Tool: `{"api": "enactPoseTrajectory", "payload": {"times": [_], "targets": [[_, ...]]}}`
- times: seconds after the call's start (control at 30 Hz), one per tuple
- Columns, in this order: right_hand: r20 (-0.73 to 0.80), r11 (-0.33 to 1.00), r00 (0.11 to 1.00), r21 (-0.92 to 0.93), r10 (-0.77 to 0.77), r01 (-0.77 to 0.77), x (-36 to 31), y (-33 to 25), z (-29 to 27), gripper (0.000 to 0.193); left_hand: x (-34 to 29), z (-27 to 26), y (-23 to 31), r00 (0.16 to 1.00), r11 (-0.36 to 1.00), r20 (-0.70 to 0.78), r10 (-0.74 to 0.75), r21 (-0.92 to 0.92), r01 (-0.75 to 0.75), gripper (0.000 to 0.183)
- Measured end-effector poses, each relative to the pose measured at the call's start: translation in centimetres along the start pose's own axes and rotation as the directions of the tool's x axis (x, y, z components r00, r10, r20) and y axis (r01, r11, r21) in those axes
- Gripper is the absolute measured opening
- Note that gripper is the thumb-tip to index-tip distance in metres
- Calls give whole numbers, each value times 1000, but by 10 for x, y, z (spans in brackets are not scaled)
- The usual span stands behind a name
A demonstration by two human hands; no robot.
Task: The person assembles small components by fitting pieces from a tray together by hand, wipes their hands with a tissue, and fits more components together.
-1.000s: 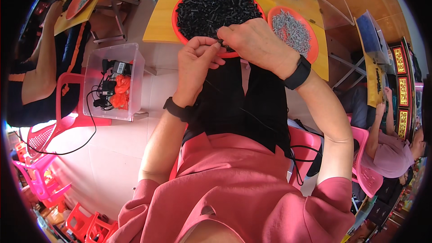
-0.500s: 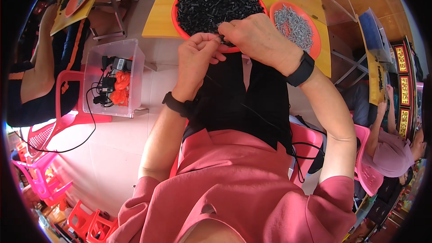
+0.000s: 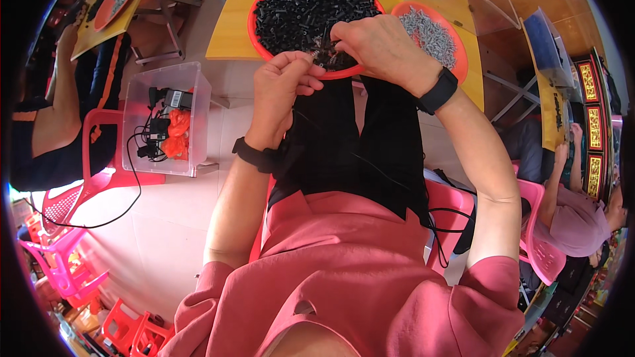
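Observation:
A red round basin (image 3: 251, 20) full of small black tubular plastic pieces (image 3: 311, 3) stands on the yellow table before me. At its near rim my left hand (image 3: 283, 84) is closed, thumb and forefinger pinched together; what lies between them is too small to make out. My right hand (image 3: 387, 49) reaches over the near right part of the basin with its fingertips curled down close to the pieces. Its grip is partly hidden. A few silvery bits show between the two hands. Right of the basin sits an orange-red dish (image 3: 462, 59) of small grey metal screws (image 3: 428, 34).
The yellow table (image 3: 231, 33) also carries clear plastic boxes (image 3: 493, 10) at the back right. A clear bin (image 3: 202, 116) with black adapters and orange bags stands at left. One person (image 3: 53, 112) works at the left table, another (image 3: 575, 218) at the right.
My hands have come apart slightly: the left has shifted a little left, and the right fingertips have turned down toward the black pieces. The view has shifted slightly.

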State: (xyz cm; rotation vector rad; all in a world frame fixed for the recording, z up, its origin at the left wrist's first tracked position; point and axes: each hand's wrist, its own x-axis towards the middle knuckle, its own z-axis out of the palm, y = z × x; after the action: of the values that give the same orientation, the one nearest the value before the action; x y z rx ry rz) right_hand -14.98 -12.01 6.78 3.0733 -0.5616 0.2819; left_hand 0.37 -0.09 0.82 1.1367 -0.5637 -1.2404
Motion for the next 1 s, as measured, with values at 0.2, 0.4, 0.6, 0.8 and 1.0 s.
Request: {"api": "enactPoseTrajectory", "payload": {"times": [0.2,0.4,0.6,0.8,1.0], "targets": [[169,639,943,699,287,-320,1,-9,-4,26,-7,9,-3,977,967,21,212,139,-213,11],[360,353,909,839,209,-414,-4,-13,1,28,-8,13,-7,957,949,43,288,120,-291,8],[473,66,837,860,275,-507,-9,-22,5,27,-10,18,-8,941,929,62,334,146,-339,7],[461,52,811,858,360,-511,-11,-27,13,25,-1,15,-16,942,924,71,327,186,-334,12],[-16,594,906,760,424,-265,-13,-22,13,24,-1,20,-2,985,985,-48,163,61,-160,21]]}}
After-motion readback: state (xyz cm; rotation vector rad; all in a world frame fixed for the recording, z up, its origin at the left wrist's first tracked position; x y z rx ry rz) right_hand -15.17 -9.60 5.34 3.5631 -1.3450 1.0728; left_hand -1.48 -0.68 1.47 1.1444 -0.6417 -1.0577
